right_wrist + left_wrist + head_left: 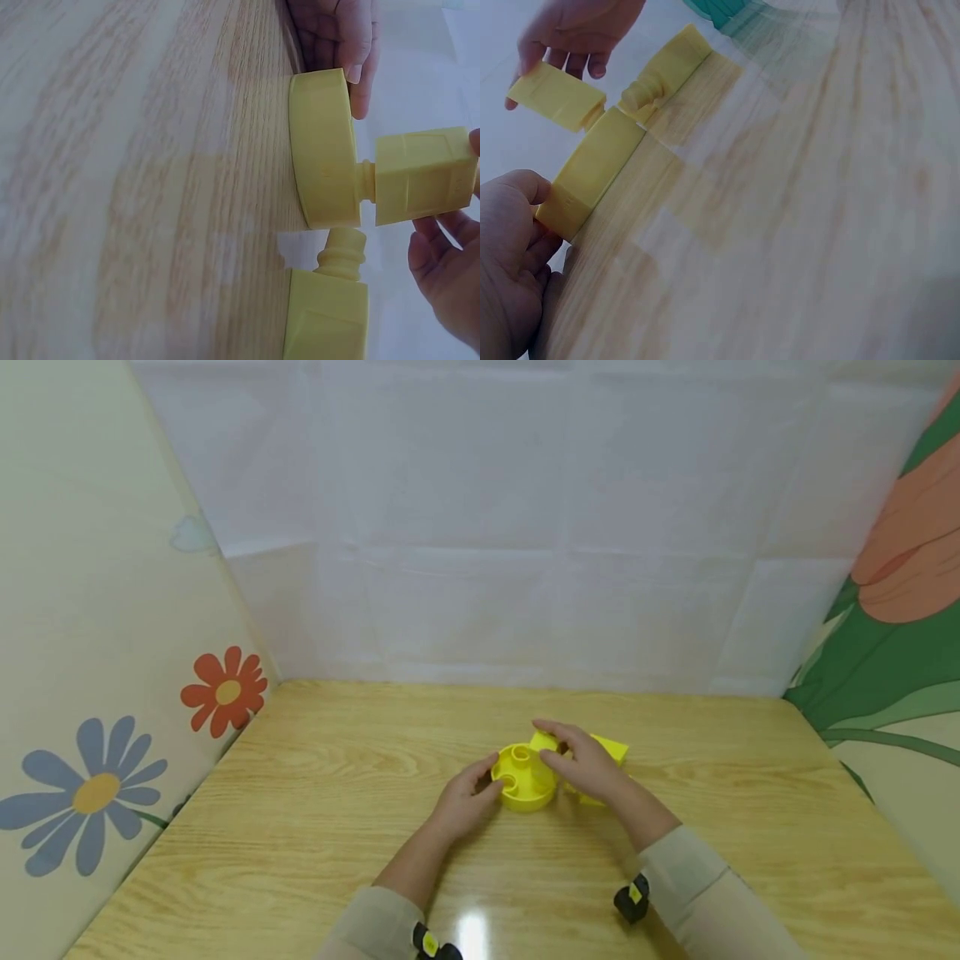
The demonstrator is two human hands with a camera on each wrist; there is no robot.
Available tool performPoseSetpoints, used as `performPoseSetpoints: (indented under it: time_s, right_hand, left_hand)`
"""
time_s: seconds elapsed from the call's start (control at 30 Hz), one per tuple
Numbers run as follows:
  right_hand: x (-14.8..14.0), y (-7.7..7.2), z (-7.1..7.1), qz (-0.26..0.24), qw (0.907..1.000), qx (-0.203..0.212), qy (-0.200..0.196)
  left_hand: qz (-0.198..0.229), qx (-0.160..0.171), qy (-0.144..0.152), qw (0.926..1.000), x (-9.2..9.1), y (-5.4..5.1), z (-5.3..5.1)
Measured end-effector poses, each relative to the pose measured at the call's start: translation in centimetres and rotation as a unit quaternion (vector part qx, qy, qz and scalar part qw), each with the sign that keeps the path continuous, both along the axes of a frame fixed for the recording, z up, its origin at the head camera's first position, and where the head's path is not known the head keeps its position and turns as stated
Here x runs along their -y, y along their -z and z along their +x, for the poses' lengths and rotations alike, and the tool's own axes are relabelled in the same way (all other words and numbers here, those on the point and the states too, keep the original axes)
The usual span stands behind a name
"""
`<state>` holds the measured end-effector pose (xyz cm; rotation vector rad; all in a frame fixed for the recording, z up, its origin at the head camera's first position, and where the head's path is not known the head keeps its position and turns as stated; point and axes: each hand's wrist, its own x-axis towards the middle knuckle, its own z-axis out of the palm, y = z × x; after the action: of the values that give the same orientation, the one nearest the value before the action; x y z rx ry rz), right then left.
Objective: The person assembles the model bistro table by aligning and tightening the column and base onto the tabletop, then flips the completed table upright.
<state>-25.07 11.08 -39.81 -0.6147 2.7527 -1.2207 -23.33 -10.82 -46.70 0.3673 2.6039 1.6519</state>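
A yellow round base (525, 804) with round sockets in its top lies flat on the table. My left hand (467, 802) holds its left side, thumb near the rim and fingers round the wall, as the left wrist view also shows. Above the base my right hand (594, 767) grips a yellow block (421, 177) by its upper end. A short ribbed peg (366, 181) under this block points down and meets the base's top; how deep it sits I cannot tell. Beside the base, on the right, lies a second yellow block (326, 319) with a similar peg (343, 251).
The wood-grain table (337, 793) stretches out around the pieces. A white sheet (487, 527) hangs along its back. Walls with painted flowers (225, 692) stand at both sides. A green-blue thing (718, 10) shows at the top of the left wrist view.
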Motion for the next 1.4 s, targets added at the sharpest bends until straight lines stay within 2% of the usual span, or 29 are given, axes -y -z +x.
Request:
performPoseSetpoints:
  time_s: [0.1,0.33,0.57,0.77,0.97,1.23,1.4]
  right_hand:
    - [0.1,0.0,-0.1,-0.009,0.9999,0.008,0.006]
    - [0.0,0.6,-0.6,-0.038,0.9959,0.051,0.064]
    - [-0.7,0.8,-0.6,-0.087,0.9928,0.065,0.050]
    - [-1.1,1.4,-0.8,-0.097,0.9909,0.064,0.068]
    - [-1.7,1.5,-0.6,-0.140,0.9879,0.050,0.044]
    - [-2.2,1.4,-0.3,-0.121,0.9894,0.075,0.032]
    - [-2.4,1.6,-0.4,-0.116,0.9896,0.073,0.044]
  left_hand:
    - [0.000,-0.001,0.000,1.0000,0.0,0.0,0.0]
    - [-0.004,-0.011,-0.001,0.9999,0.0,0.1,0.0]
    - [-0.006,-0.012,-0.001,0.9999,-0.1,-0.1,0.1]
    - [-0.010,-0.013,0.001,0.9999,-0.1,-0.3,0.3]
    - [-0.011,-0.009,-0.001,0.9999,-0.1,-0.2,0.2]
    - [-0.015,-0.001,-0.006,0.9999,-0.1,0.0,0.0]
    - [-0.013,-0.008,-0.001,0.9999,-0.1,0.0,0.1]
